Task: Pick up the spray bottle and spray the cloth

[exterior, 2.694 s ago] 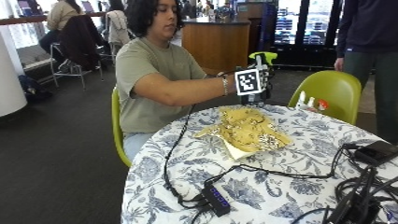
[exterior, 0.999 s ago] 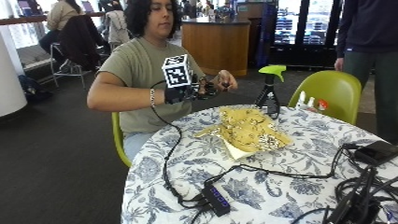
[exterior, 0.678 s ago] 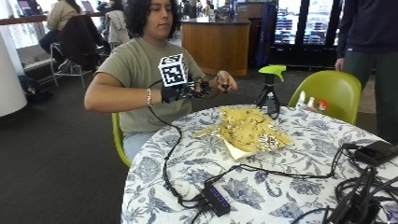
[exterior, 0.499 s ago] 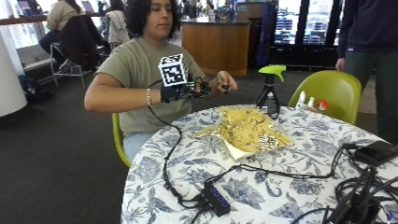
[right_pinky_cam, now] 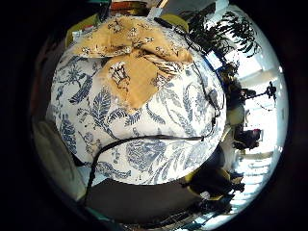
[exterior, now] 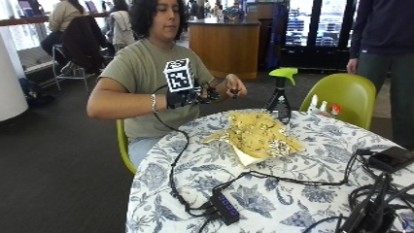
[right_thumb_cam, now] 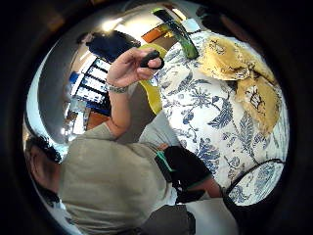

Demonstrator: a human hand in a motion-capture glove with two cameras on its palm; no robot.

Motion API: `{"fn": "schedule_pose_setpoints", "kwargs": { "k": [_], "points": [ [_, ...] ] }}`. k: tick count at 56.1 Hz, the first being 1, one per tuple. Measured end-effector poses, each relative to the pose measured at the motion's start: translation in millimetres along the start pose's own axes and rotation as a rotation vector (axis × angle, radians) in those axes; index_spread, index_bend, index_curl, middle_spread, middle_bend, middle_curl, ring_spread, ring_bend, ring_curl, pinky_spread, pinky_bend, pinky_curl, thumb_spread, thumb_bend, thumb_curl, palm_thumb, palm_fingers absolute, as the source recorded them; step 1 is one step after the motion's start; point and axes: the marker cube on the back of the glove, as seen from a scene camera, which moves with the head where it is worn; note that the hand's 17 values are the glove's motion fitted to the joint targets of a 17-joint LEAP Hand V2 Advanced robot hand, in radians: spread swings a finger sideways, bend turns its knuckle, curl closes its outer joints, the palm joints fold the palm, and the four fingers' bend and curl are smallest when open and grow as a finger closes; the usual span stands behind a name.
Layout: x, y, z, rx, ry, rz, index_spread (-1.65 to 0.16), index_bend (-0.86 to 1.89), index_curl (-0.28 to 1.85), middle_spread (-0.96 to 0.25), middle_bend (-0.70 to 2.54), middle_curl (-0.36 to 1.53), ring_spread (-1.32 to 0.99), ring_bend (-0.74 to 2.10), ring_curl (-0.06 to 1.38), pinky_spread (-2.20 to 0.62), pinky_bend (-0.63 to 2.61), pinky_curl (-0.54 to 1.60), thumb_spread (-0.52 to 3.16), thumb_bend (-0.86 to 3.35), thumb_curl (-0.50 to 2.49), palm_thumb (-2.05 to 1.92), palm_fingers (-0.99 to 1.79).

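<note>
Gloved right hand (exterior: pixel 189 97): fingers too blurred to read. Small dark item in bare hand (exterior: pixel 232 89) unidentifiable. Spray bottle (exterior: pixel 279 94) base hidden behind cloth (exterior: pixel 259 136). Table (exterior: pixel 323 165) cropped at right and bottom.

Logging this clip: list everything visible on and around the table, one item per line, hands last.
spray bottle: one, black with green head, upright at table's far edge
cloth: one, mustard patterned, crumpled beside the bottle
tablecloth: one, white with blue florals, covering the round table
cables: several, black, across the table
chairs: two, lime green, behind the table
right hand: gloved black, raised off the table
left hand: bare, pinching a small dark object
</note>
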Motion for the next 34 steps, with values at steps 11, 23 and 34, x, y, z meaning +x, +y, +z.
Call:
{"fn": "schedule_pose_setpoints", "kwargs": {
  "k": [11, 23, 34],
  "points": [
    [-0.4, 1.9, 0.9, 0.022, 0.009, 0.003, -0.43, 0.16, 0.27, -0.08, 0.19, 0.34, -0.11, 0.26, 0.31, 0.2, 0.19, 0.35, 0.96, -0.03, 0.34, 0.49, 0.33],
    [0.3, 5.0, 0.8, 0.016, -0.001, 0.004, -0.43, 0.16, 0.28, -0.07, 0.2, 0.35, -0.11, 0.25, 0.31, 0.2, 0.18, 0.33, 0.97, -0.03, 0.34, 0.5, 0.35],
    [-0.3, 8.6, 2.0, 0.023, 0.004, 0.002, -0.42, 0.17, 0.29, -0.06, 0.2, 0.35, -0.1, 0.24, 0.31, 0.2, 0.18, 0.33, 0.97, -0.03, 0.34, 0.51, 0.36]
  ]
}}
